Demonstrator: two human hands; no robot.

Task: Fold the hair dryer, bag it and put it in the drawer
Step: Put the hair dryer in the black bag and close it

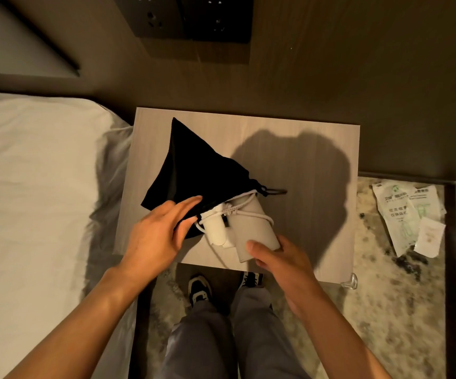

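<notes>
A folded white hair dryer (pixel 244 228) with its cord wound around it lies on the nightstand top (pixel 298 138), its far end inside the mouth of a black drawstring bag (pixel 194 162). My right hand (pixel 279 261) grips the dryer's near end, thumb on top. My left hand (pixel 158 231) rests on the bag's lower edge by the opening, fingers spread flat, thumb at the mouth. The bag's drawstring (pixel 273 191) trails to the right. The drawer is not visible.
A bed with white sheets (pixel 35 187) lies to the left of the nightstand. White plastic packets (pixel 410 214) lie on the patterned carpet at right. A dark wall panel with sockets (pixel 191 20) hangs behind. My feet stand at the nightstand's front edge.
</notes>
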